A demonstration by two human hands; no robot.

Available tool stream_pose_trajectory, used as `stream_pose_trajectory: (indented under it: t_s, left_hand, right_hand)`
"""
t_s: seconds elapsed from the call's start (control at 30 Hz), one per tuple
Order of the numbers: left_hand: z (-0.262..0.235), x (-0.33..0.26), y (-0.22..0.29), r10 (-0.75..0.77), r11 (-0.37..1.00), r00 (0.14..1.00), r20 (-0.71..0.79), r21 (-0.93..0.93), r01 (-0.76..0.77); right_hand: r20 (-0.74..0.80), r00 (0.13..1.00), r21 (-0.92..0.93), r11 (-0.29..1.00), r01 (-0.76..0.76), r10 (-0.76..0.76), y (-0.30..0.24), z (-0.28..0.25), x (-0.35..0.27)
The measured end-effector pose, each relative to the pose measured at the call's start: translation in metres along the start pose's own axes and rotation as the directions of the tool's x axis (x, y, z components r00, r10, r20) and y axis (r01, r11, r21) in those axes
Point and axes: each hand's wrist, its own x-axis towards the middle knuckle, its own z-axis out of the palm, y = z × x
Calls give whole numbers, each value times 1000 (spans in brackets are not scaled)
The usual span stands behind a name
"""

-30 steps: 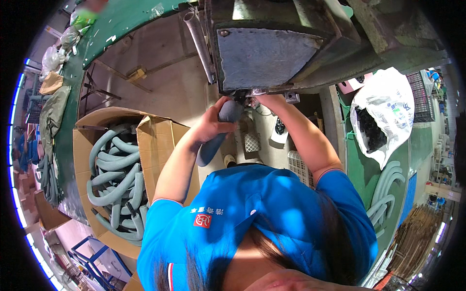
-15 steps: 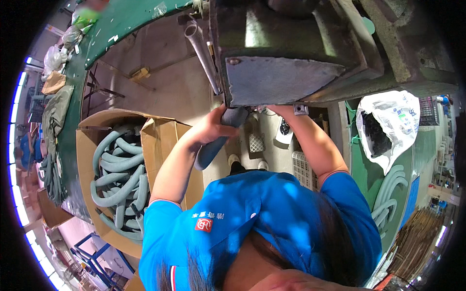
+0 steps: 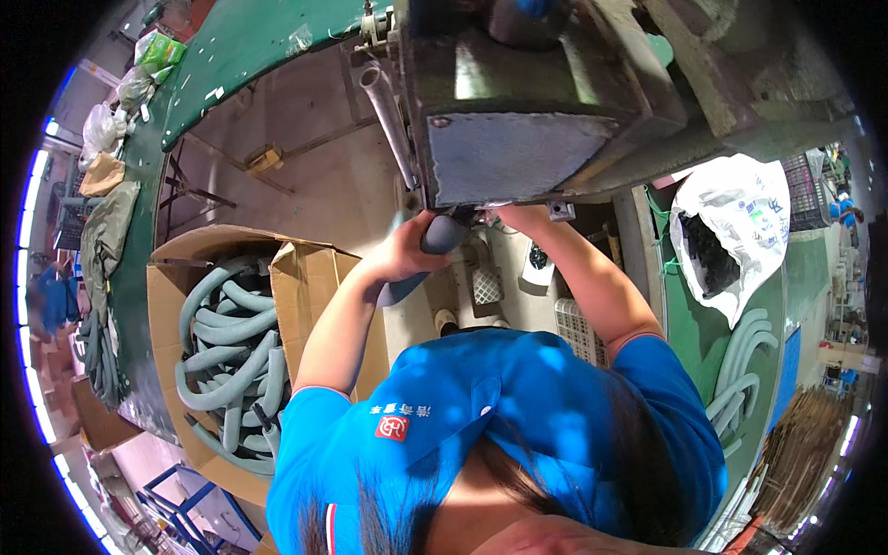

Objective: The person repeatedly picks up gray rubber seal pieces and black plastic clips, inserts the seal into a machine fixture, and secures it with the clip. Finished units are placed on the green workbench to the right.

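Observation:
My left hand (image 3: 407, 250) grips a grey-blue rubber hose (image 3: 427, 257) and holds its upper end against the underside of a big grey metal machine block (image 3: 518, 157). Beside it, my right hand (image 3: 511, 215) reaches up to the same spot under the block; its fingers are mostly hidden by the machine, so what it holds cannot be told. My blue shirt fills the lower middle of the view.
An open cardboard box (image 3: 180, 277) at my left holds several curved grey-green hoses (image 3: 231, 351). A white plastic bag (image 3: 740, 231) with dark parts sits at the right, more hoses (image 3: 740, 379) below it. A metal pipe (image 3: 388, 120) runs down beside the block.
The view has tilted so the machine block looms larger. Both hands stay at the block's lower edge, the hose end pressed a little further up under it.

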Motion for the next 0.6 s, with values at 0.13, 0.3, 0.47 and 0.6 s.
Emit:
stream_pose_trajectory:
  t_s: [0.13,0.3,0.47,0.6]
  left_hand:
    - [-2,-1,4,80,986,997,-22,146,-76]
    - [0,-1,4,89,994,996,-2,71,-88]
    - [-4,1,4,-117,989,992,55,-83,121]
    - [-4,-4,0,-83,969,992,91,-224,101]
  right_hand:
    - [-54,991,-169,980,109,-120,4,4,-6]
    - [53,996,-88,994,-72,77,19,13,-10]
    - [-19,999,-202,979,31,-35,6,6,-5]
    - [53,997,-241,969,-45,60,-9,-3,-2]
